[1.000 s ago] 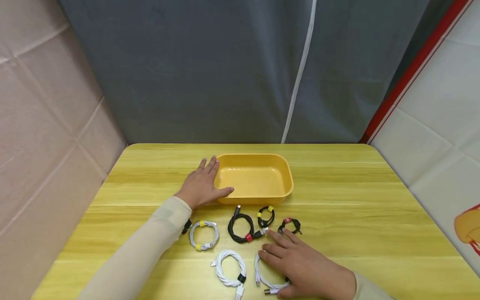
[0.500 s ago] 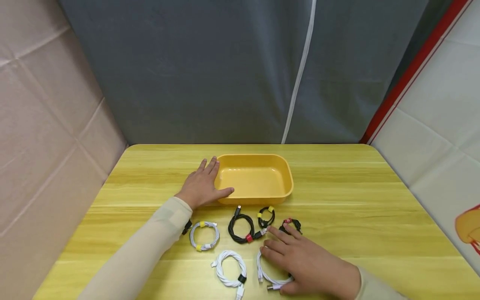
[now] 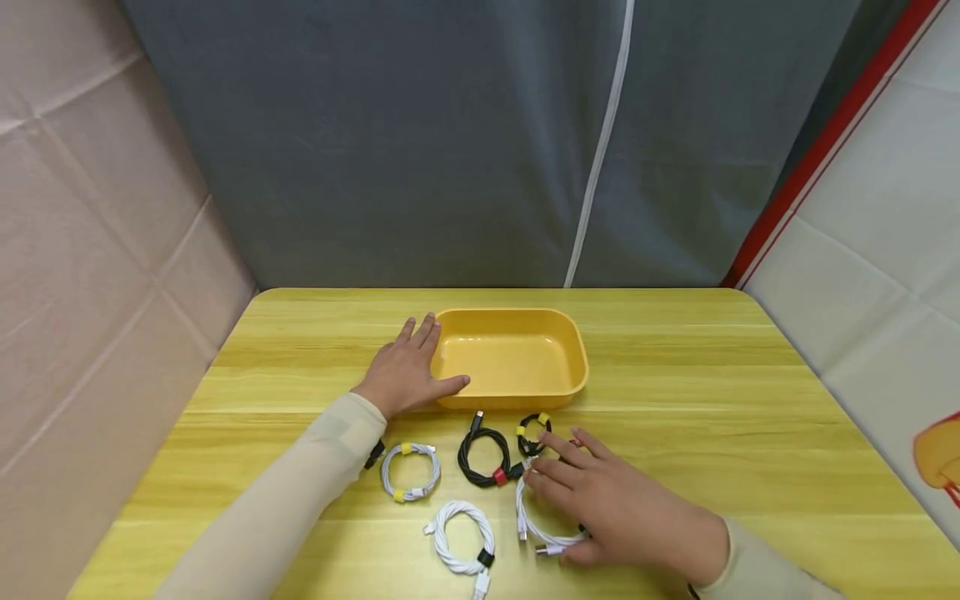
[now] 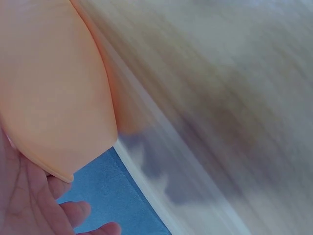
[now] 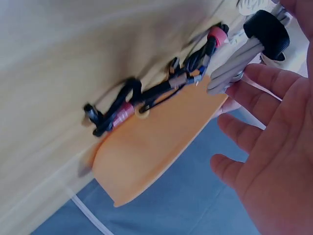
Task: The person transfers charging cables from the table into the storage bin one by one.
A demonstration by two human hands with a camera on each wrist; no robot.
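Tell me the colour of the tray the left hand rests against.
Yellow-orange tray, plain, clearest in the head view.

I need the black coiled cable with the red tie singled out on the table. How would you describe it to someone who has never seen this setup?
Start at the yellow tray in the middle of the wooden table; the left hand rests against its left end. Just in front of the tray's near rim lies the black cable with the red tie. It is the larger black coil; the smaller one beside it has yellow ties, and the others nearby are white.

Even bright light; head view sharp, wrist views motion-blurred.
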